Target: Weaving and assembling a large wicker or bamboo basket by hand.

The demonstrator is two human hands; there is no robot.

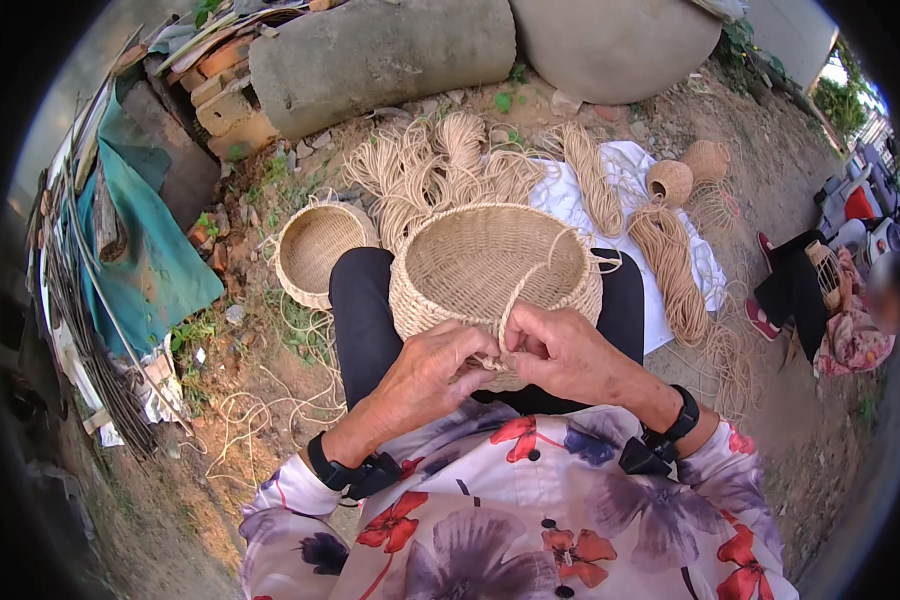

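On my feed, the right hand (562, 350) pinches cord (515, 297), the left hand (432, 362) curls, hold unclear, at the large basket's (408, 308) near side; dirt ground (800, 430) surrounds it.

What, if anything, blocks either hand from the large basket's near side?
Nothing visible: left hand and right hand are both at the near side of the large basket, the right pinching a cord. The smaller basket sits beyond the left knee, clear of both.

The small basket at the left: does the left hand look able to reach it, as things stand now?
Probably yes: the small basket sits beside the left knee, its opening uncovered. But the left hand is busy at the large basket and would first have to leave it.
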